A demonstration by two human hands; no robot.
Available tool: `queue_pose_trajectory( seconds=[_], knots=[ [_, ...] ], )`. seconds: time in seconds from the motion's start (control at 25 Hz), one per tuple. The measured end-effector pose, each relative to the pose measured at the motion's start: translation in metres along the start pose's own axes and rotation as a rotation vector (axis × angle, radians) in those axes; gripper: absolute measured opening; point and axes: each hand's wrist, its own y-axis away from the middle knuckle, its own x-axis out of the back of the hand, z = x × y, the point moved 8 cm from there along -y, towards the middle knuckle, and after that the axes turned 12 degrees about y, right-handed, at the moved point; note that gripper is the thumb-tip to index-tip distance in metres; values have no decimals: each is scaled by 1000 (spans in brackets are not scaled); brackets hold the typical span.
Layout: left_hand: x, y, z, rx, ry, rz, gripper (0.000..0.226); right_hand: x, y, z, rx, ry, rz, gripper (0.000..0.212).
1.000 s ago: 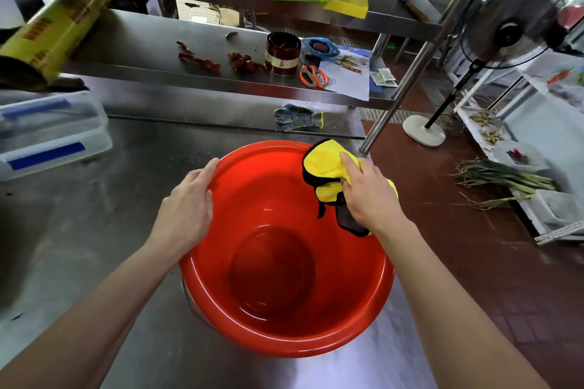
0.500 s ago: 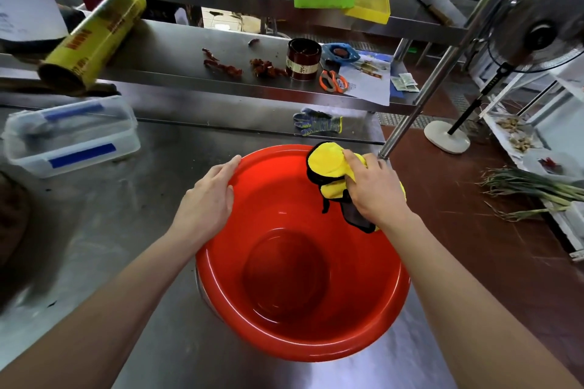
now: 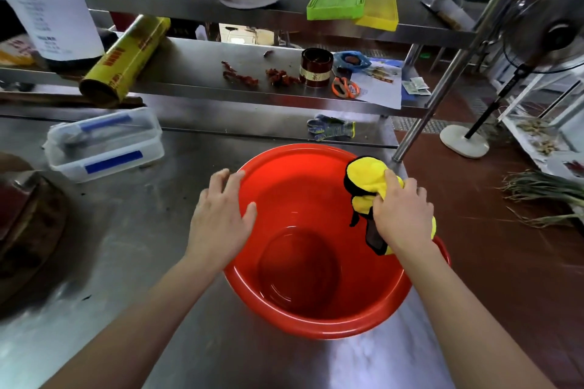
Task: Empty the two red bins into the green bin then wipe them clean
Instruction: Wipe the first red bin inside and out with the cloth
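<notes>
Currently we are in the wiping stage on one red bin (image 3: pixel 316 230), which sits on the steel surface (image 3: pixel 126 246) directly under both hands. Its interior shows no contents, so we judge the emptying of this bin to be done; only a wet sheen is visible on the bottom.

Our right hand (image 3: pixel 403 211) holds a yellow cloth (image 3: pixel 366 180) with dark edging against the bin's far-right inner wall and rim. The fingers are curled over the cloth, grasping it, and the cloth bunches out ahead of the fingertips. A dark corner hangs below the palm, inside the bin.

Our left hand (image 3: pixel 218 218) rests on the left rim with the fingers extended and relaxed, not gripping. The thumb lies just inside the rim and the other fingers lie outside it. We judge that this hand steadies the bin.

Remaining work, as far as can be seen: the near wall and bottom of this bin are not under the cloth at this moment. The second red bin and the green bin are not in view, so we cannot tell their status.

Beyond the left fingers stands a clear lidded container (image 3: pixel 104 145). Beyond the right fingers a work glove (image 3: pixel 330 128) lies on the surface, and farther on, a low shelf carries a dark tin (image 3: pixel 316 68) and orange-handled scissors (image 3: pixel 346 88).
</notes>
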Motion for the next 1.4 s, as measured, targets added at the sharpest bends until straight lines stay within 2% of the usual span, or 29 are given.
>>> queue_pose_trajectory(
  seconds=[0.2, 0.4, 0.64, 0.8, 1.04, 1.4],
  knots=[
    [-11, 57, 0, 66, -88, 5, 75, -3, 24, 9, -150, -17, -38, 51],
    [-20, 55, -14, 168, 87, 4, 93, -3, 60, 13, -207, 9, -68, 55],
    [-19, 45, -15, 166, 45, 17, 85, -9, 87, 29, -252, -57, -89, 58],
    [-21, 40, -15, 117, 75, -13, 85, -7, 73, 29, -186, -58, -78, 56],
    [-20, 38, -14, 85, 50, -15, 82, -8, 34, 19, 17, 36, -13, 58],
    [-19, 37, -21, 96, 101, 15, 77, -5, -2, -2, 251, 131, 25, 62]
  ],
)
